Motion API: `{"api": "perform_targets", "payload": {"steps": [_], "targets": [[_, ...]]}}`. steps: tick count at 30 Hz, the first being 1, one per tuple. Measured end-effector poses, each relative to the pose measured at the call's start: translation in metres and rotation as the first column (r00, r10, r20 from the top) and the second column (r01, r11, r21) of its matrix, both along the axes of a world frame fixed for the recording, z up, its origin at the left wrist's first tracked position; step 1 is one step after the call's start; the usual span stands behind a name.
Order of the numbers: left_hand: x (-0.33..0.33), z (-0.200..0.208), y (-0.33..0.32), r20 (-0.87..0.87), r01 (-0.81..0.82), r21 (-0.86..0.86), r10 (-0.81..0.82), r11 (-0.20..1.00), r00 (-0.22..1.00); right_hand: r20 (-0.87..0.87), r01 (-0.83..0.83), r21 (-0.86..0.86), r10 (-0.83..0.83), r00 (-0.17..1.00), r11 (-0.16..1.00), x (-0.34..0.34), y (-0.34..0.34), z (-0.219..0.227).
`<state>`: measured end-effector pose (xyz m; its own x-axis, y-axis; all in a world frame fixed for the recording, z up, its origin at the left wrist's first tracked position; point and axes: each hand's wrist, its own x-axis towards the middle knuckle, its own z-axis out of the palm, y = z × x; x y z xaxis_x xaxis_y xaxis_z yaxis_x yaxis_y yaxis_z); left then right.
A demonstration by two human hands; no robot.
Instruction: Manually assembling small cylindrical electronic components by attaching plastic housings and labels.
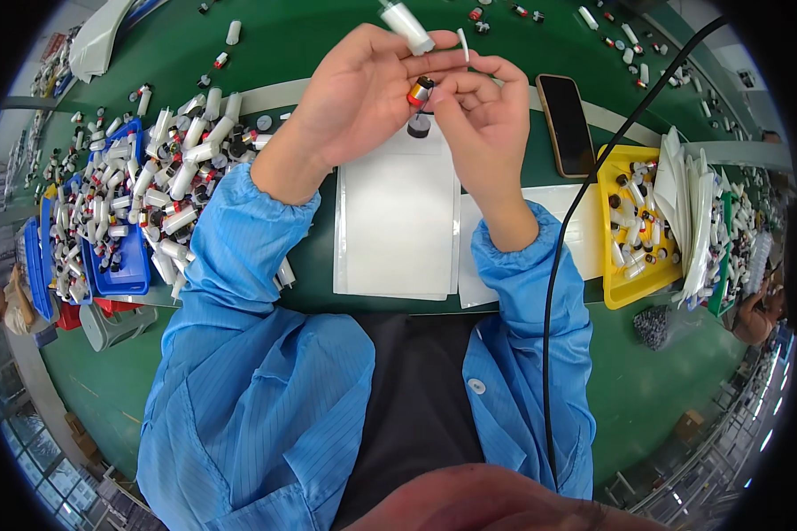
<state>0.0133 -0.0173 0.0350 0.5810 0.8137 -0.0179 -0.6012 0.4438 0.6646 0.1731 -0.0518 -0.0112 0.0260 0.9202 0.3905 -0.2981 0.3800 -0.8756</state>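
Observation:
My left hand (354,93) is raised palm up over the table, fingers curled around a white translucent cylinder (407,28). My right hand (487,128) meets it from the right, thumb and fingertips pinched at a small red, black and gold part (421,90). This part also lies against the left fingers. A short curved white strip (463,44) stands by the right index fingertip; which finger bears it I cannot tell. Just below the part is a dark round cap (419,126); whether it hangs from the part is unclear. White sheets (397,226) lie beneath the hands.
Many white cylinders (184,180) are heaped at left around a blue tray (122,281). A phone (565,124) lies at right, near a yellow tray (633,290) with more parts. A black cable (551,354) crosses in front of my right arm. Plastic bags (682,208) stand beyond.

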Motion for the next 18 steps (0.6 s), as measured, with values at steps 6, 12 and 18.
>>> {"api": "perform_targets", "payload": {"steps": [6,12,18], "targets": [[0.005,-0.003,-0.003,-0.087,-0.081,0.083,0.089,0.993,0.992,0.129,0.05,0.191,-0.075,0.989,0.98,-0.009,0.003,-0.005],[-0.001,-0.014,0.004,-0.46,-0.002,0.459,0.24,0.888,0.855,0.116,0.161,0.195,-0.186,0.976,0.968,-0.003,0.006,-0.006],[-0.006,-0.009,0.007,-0.499,-0.023,0.507,0.315,0.862,0.807,0.16,0.243,0.336,-0.31,0.937,0.91,0.0,0.008,-0.003]]}}
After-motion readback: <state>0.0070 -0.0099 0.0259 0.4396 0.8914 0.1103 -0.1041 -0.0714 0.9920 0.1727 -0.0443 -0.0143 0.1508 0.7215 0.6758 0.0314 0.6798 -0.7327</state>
